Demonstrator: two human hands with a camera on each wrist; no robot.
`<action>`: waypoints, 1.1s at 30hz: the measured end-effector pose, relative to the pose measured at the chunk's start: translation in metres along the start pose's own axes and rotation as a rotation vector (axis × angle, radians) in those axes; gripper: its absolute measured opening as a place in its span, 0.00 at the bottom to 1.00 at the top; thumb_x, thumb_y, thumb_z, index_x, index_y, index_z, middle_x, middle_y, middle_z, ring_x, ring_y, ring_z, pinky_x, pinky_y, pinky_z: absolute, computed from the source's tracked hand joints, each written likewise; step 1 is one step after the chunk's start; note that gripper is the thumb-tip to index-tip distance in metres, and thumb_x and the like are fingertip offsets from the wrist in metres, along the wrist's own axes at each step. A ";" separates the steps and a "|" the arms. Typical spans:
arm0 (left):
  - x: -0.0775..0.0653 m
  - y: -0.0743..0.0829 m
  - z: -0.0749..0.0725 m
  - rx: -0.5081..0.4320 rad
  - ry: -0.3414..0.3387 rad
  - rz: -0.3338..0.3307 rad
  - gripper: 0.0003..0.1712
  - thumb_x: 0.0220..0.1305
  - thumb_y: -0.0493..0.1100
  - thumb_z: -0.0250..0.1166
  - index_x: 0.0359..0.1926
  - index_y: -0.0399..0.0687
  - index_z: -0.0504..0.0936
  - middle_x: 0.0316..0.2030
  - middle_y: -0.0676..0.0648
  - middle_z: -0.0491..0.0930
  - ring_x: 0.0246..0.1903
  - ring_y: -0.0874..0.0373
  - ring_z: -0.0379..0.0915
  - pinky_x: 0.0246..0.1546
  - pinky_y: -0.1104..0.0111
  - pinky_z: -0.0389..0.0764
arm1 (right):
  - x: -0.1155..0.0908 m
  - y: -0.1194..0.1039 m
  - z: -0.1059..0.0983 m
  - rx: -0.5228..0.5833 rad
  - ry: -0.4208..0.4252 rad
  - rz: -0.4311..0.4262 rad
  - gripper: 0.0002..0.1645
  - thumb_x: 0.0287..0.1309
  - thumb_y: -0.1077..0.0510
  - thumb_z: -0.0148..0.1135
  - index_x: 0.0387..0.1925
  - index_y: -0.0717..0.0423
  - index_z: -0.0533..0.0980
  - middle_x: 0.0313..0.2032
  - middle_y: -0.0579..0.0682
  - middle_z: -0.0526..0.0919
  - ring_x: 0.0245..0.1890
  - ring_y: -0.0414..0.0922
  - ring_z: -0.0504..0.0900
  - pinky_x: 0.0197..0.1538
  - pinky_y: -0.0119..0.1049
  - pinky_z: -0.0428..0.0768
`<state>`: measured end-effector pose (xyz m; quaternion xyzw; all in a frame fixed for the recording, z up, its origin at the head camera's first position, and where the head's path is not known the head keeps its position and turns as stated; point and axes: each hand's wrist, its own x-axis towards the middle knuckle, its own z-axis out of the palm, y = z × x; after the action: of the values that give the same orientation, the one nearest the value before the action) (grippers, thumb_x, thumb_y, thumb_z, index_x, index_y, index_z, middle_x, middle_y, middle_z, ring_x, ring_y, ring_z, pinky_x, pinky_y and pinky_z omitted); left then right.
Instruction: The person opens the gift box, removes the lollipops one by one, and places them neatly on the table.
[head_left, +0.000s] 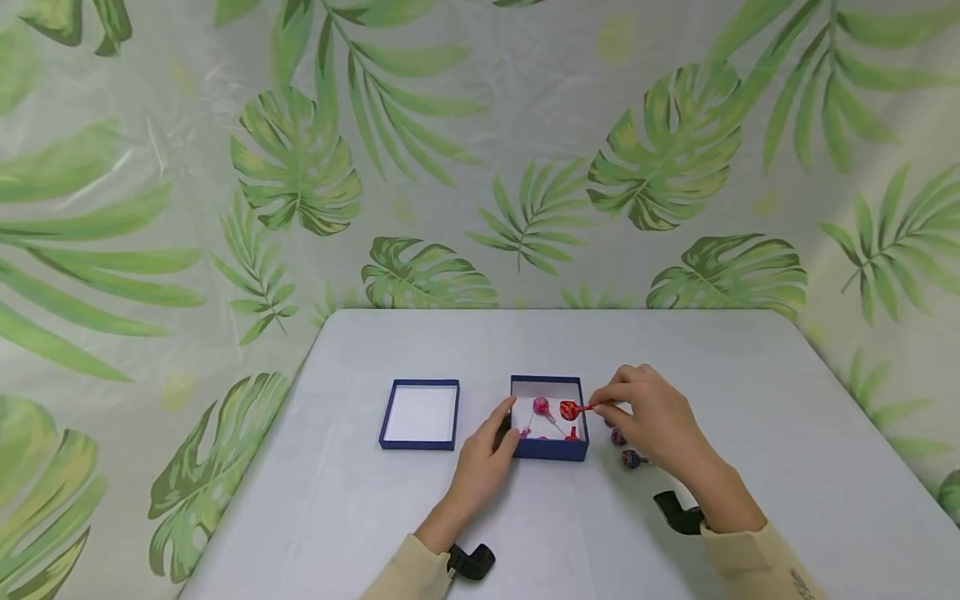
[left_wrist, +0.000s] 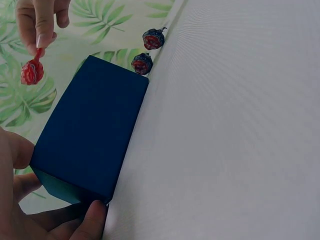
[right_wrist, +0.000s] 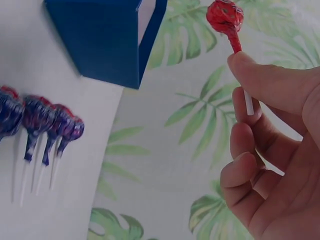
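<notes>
A blue box with a white inside lies open on the table, with a pink lollipop and parts of other pink and red ones in it. My left hand holds the box at its left side, its fingers and thumb against the blue walls. Between thumb and fingers, my right hand pinches the white stick of a red-wrapped lollipop. In the head view, that lollipop hangs over the right part of the box, its head pointing left.
Right of the box, several dark blue-and-red lollipops lie on the white table, partly hidden by my right hand in the head view. A shallow blue-rimmed lid with a white inside lies left of the box. A leaf-patterned cloth hangs behind.
</notes>
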<state>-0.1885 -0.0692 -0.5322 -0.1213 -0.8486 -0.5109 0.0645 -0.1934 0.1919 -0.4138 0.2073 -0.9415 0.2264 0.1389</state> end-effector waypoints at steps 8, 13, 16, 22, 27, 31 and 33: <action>0.001 0.000 -0.001 0.012 0.006 0.006 0.30 0.76 0.46 0.55 0.76 0.68 0.63 0.72 0.52 0.64 0.71 0.53 0.60 0.69 0.53 0.64 | -0.011 0.015 -0.006 0.001 0.012 0.008 0.05 0.52 0.55 0.77 0.31 0.41 0.88 0.31 0.31 0.76 0.35 0.38 0.69 0.30 0.35 0.73; 0.001 -0.001 0.000 0.019 0.015 0.022 0.30 0.76 0.45 0.55 0.75 0.69 0.63 0.72 0.50 0.65 0.70 0.52 0.61 0.68 0.52 0.65 | -0.018 0.023 -0.008 -0.003 0.010 0.003 0.06 0.53 0.58 0.76 0.31 0.41 0.88 0.31 0.32 0.76 0.35 0.38 0.69 0.29 0.35 0.72; 0.002 -0.001 0.000 0.017 0.015 0.030 0.30 0.76 0.45 0.55 0.76 0.65 0.64 0.72 0.50 0.65 0.70 0.52 0.61 0.68 0.52 0.65 | -0.023 0.028 -0.010 0.004 -0.003 0.018 0.07 0.54 0.59 0.75 0.32 0.41 0.88 0.32 0.32 0.77 0.35 0.39 0.70 0.30 0.35 0.72; 0.001 -0.002 0.001 0.014 0.004 0.024 0.30 0.77 0.46 0.54 0.76 0.61 0.64 0.72 0.52 0.65 0.70 0.54 0.60 0.69 0.54 0.65 | -0.034 0.037 -0.014 -0.001 -0.031 0.035 0.11 0.54 0.59 0.76 0.31 0.36 0.87 0.32 0.31 0.77 0.37 0.39 0.71 0.31 0.36 0.73; 0.001 -0.001 0.000 0.009 0.005 0.022 0.29 0.77 0.47 0.54 0.76 0.60 0.64 0.72 0.52 0.65 0.71 0.54 0.60 0.69 0.54 0.64 | -0.041 0.044 -0.016 -0.003 -0.045 0.040 0.10 0.53 0.59 0.76 0.31 0.37 0.87 0.31 0.30 0.77 0.36 0.38 0.71 0.31 0.35 0.72; 0.001 -0.001 -0.001 0.005 0.009 0.025 0.29 0.77 0.48 0.54 0.76 0.59 0.65 0.72 0.52 0.66 0.71 0.54 0.60 0.70 0.54 0.64 | -0.046 0.049 -0.016 -0.004 -0.058 0.039 0.12 0.53 0.59 0.76 0.30 0.35 0.86 0.31 0.30 0.77 0.37 0.39 0.71 0.31 0.35 0.72; 0.001 -0.001 -0.001 0.002 0.006 0.027 0.29 0.77 0.47 0.54 0.76 0.61 0.64 0.72 0.51 0.65 0.71 0.53 0.60 0.70 0.54 0.64 | -0.049 0.052 -0.016 0.005 -0.076 0.045 0.12 0.54 0.59 0.76 0.30 0.33 0.86 0.31 0.29 0.77 0.36 0.39 0.71 0.31 0.35 0.72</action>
<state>-0.1898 -0.0700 -0.5325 -0.1309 -0.8473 -0.5093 0.0742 -0.1714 0.2575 -0.4366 0.1947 -0.9500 0.2238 0.0975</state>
